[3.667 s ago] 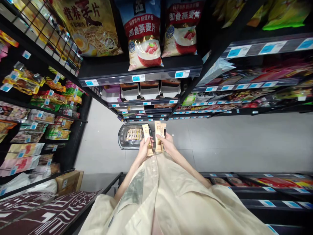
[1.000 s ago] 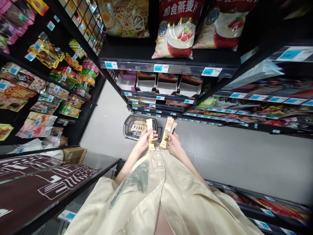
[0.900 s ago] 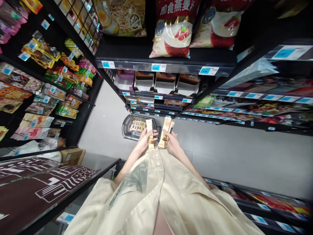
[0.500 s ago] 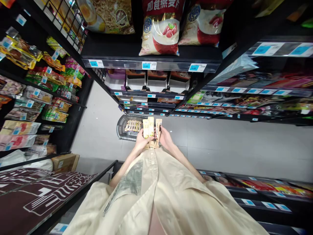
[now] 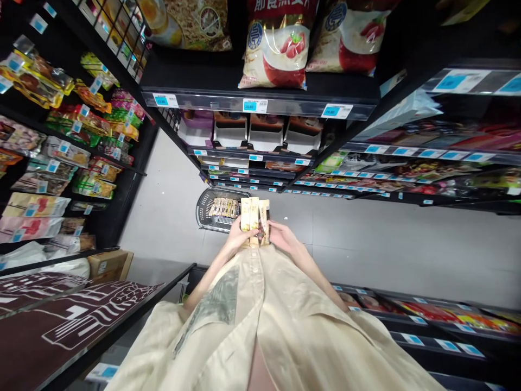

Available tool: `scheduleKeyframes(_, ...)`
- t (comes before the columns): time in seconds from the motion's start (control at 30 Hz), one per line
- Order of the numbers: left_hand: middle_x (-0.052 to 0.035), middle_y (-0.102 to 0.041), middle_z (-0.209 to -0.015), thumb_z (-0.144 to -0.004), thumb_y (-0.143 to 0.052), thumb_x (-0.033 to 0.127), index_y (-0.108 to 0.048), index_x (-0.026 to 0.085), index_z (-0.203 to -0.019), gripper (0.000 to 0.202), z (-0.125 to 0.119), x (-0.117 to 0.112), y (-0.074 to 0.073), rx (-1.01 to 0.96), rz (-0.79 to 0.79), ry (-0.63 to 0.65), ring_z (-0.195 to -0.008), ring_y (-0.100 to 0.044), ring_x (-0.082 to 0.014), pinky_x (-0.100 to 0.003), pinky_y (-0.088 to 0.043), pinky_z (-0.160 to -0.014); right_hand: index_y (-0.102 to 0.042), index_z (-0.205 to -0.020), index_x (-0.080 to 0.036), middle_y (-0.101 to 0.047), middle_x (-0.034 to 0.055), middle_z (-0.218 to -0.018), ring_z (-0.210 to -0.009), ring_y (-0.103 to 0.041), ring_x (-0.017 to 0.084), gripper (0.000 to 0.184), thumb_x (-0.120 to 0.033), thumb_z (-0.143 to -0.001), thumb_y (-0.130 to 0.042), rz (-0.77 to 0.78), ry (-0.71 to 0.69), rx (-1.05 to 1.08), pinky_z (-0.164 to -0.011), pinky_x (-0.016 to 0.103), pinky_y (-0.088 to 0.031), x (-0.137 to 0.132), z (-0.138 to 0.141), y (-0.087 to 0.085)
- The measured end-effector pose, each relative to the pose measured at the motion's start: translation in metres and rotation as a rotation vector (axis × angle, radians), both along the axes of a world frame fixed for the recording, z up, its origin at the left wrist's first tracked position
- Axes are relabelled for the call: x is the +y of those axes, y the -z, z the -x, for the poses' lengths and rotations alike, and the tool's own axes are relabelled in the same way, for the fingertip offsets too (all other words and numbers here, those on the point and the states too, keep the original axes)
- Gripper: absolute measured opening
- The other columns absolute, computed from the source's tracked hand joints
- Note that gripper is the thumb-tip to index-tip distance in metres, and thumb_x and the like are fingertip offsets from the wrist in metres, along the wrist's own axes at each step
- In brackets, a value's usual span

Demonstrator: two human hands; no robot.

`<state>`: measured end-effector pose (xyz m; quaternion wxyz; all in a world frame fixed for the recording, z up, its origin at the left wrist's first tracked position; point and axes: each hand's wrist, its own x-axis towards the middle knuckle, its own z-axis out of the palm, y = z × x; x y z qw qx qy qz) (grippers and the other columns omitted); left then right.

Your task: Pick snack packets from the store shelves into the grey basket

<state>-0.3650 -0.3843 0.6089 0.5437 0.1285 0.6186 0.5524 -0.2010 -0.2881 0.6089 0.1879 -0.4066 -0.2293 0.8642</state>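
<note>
Hands (image 5: 236, 234) curl half-closed around slim, flat, cream-coloured oblong packets (image 5: 254, 210) near a rounded, perforated basket (image 5: 202, 208).

The single head-worn view looks forward and steeply down past the shirt (image 5: 293, 320) toward the floor (image 5: 366, 239).

The red-banded bag (image 5: 278, 49) at top centre bears cropped characters beginning 即食, while price-tag (image 5: 255, 106) figures below blur.

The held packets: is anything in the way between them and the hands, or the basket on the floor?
Nothing visible: the left hand grips packets and the right hand touches the rightmost one. No obstacle shows toward the basket, though packets and left hand hide part of its right side.
</note>
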Motion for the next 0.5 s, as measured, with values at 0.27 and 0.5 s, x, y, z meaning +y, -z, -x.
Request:
scheduleKeyframes(0.27, -0.0061, -0.077, -0.098, -0.049, -0.097, 0.023, -0.067, 0.017, -0.107, 0.065, 0.002, -0.005, -0.001, -0.035, 0.033, -0.031, -0.081, -0.07, -0.0202, -0.032, -0.056, -0.074, -0.061, -0.095, -0.022, -0.064, -0.0063, -0.056, -0.035, -0.044, 0.009, 0.045, -0.044, -0.07, -0.091, -0.101, -0.187, -0.081, -0.039, 0.02, -0.034, -0.006, -0.007, 0.009)
scheduleKeyframes(0.5, -0.0085, -0.078, -0.103, -0.049, -0.098, 0.021, -0.067, 0.016, -0.109, 0.068, 0.002, -0.005, 0.003, -0.05, 0.014, -0.031, -0.086, -0.072, -0.0227, -0.034, -0.057, -0.078, -0.069, -0.105, -0.018, -0.061, -0.0012, -0.069, -0.063, -0.058, 0.016, 0.043, -0.055, -0.082, -0.073, 0.089, -0.111, 0.151, -0.064, 0.029, -0.053, -0.005, 0.006, 0.003)
